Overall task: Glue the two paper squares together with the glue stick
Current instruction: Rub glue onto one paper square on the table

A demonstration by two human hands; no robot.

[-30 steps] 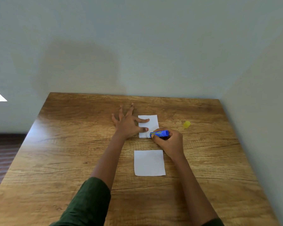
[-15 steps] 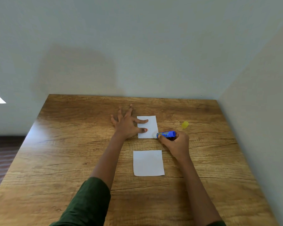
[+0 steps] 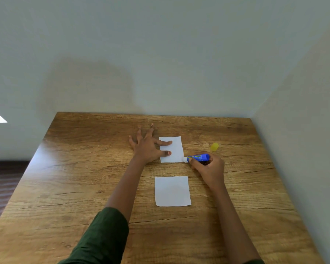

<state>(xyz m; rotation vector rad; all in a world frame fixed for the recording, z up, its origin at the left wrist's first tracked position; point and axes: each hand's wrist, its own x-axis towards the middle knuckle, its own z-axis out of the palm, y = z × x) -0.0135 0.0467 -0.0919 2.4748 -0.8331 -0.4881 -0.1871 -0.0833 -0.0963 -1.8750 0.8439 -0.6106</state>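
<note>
Two white paper squares lie on the wooden table (image 3: pixel 84 168). The far paper square (image 3: pixel 176 149) is pinned flat by my left hand (image 3: pixel 148 147), whose straight forefinger and thumb press on its left part while the other fingers spread on the wood. My right hand (image 3: pixel 208 166) grips the blue glue stick (image 3: pixel 197 158), which lies nearly level with its white tip at the far square's lower right corner. The near paper square (image 3: pixel 172 191) lies untouched, closer to me.
The glue stick's yellow cap (image 3: pixel 214 146) lies on the table to the right of the far square. Walls close off the table at the back and on the right. The table's left edge drops to a dark floor (image 3: pixel 4 183).
My right hand has drawn the glue stick rightward, from over the far square's lower part to its lower right corner. My left hand has stayed pressing on the paper.
</note>
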